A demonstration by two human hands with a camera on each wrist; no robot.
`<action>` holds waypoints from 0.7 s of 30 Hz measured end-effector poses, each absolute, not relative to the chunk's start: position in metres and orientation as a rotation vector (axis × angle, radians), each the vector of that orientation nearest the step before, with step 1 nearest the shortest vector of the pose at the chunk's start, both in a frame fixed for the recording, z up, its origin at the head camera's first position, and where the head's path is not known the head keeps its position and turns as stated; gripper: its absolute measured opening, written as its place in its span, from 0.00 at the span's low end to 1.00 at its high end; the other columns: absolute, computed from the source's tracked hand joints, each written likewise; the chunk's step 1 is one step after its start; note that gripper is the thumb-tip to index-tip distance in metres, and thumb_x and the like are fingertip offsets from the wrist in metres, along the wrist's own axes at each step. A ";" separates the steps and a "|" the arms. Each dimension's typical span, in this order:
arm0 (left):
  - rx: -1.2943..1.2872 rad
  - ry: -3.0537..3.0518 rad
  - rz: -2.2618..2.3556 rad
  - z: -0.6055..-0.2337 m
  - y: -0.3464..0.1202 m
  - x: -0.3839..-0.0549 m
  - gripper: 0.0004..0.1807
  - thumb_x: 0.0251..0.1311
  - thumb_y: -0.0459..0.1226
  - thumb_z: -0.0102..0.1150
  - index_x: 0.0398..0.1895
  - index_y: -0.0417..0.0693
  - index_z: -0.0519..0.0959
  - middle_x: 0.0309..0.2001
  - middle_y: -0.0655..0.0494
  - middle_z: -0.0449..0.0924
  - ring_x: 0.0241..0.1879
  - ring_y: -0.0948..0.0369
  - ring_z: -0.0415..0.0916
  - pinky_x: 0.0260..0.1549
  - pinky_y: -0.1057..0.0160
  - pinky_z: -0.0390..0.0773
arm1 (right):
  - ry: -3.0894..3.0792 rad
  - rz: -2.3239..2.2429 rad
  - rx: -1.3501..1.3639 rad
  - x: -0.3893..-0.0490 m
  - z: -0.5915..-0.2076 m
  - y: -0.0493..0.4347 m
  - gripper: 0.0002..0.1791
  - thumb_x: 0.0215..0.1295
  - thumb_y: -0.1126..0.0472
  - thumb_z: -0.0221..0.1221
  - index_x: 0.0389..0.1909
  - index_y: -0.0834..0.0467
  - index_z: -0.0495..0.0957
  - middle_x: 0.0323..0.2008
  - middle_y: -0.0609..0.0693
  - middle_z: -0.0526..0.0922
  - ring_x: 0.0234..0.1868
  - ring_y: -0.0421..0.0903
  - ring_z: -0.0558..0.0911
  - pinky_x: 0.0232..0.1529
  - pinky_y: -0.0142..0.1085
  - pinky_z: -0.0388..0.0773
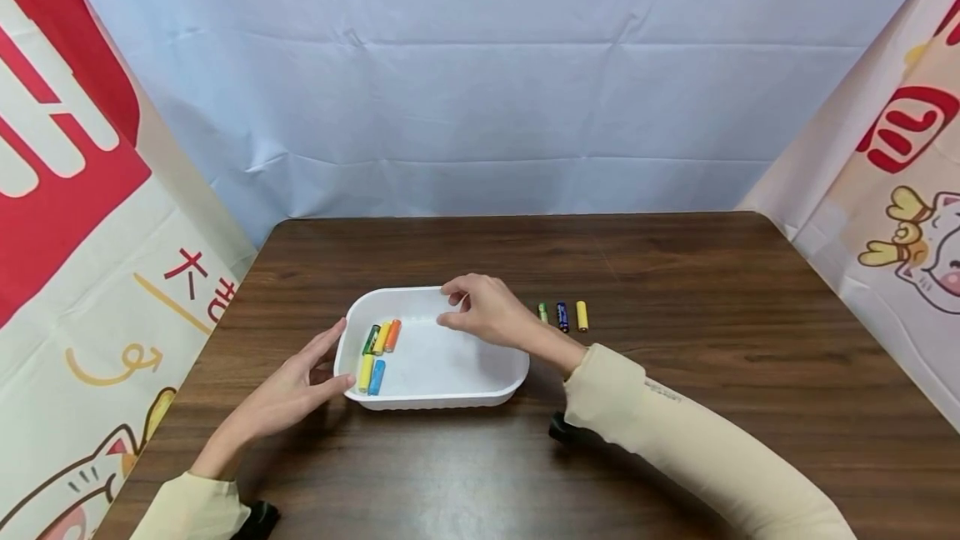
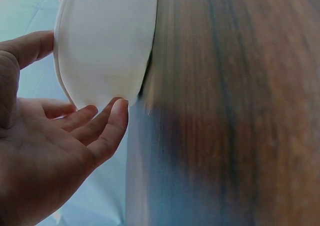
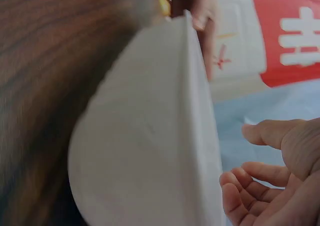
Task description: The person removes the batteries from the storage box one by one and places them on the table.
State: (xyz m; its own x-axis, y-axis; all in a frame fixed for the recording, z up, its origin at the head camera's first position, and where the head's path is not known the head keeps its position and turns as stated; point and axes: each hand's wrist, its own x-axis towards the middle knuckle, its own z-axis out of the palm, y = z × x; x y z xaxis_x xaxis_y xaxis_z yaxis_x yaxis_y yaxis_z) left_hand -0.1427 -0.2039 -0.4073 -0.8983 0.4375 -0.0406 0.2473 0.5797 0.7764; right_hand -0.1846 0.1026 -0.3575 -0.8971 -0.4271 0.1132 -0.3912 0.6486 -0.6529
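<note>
A white plastic tray sits on the table. At its left end lie several batteries: a green-and-black battery, a yellow battery and an orange battery side by side, with another yellow battery and a blue battery nearer me. My left hand touches the tray's left end, thumb at the rim and relaxed fingers against the outer wall. Over the tray's far right part hovers my right hand, its thumb and fingers apart with nothing between them.
Right of the tray, behind my right wrist, a green battery, a dark blue battery and a yellow battery lie on the brown wooden table. A pale cloth hangs behind the far table edge; printed cloths flank both sides.
</note>
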 end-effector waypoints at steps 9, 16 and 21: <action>0.574 2.561 1.252 -0.408 -0.205 -0.142 0.43 0.59 0.48 0.60 0.73 0.59 0.47 0.70 0.48 0.48 0.57 0.51 0.67 0.49 0.53 0.73 | 2.785 -0.935 -0.712 -0.195 -0.381 0.064 0.24 0.51 0.55 0.68 0.46 0.65 0.79 0.33 0.52 0.81 0.31 0.41 0.74 0.33 0.29 0.71; 0.562 2.568 1.246 -0.409 -0.205 -0.142 0.43 0.60 0.47 0.59 0.73 0.59 0.47 0.70 0.48 0.48 0.58 0.49 0.66 0.50 0.50 0.72 | 2.795 -0.775 -0.625 -0.199 -0.383 0.042 0.27 0.48 0.51 0.70 0.47 0.63 0.80 0.27 0.45 0.75 0.28 0.40 0.72 0.26 0.27 0.68; 0.564 2.569 1.240 -0.408 -0.205 -0.142 0.43 0.60 0.48 0.59 0.73 0.59 0.47 0.70 0.47 0.48 0.58 0.48 0.66 0.51 0.49 0.71 | 2.793 -0.730 -0.594 -0.201 -0.390 0.032 0.20 0.47 0.50 0.70 0.35 0.61 0.81 0.20 0.45 0.72 0.23 0.39 0.68 0.20 0.28 0.63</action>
State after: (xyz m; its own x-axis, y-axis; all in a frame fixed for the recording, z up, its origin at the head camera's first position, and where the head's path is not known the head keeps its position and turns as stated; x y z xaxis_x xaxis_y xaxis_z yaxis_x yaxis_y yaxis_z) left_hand -0.1423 -0.2045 -0.4083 -0.8987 0.4367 -0.0414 0.2393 0.5672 0.7881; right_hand -0.2007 0.0318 -0.3902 -0.9006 -0.4265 -0.0842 -0.3307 0.7978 -0.5041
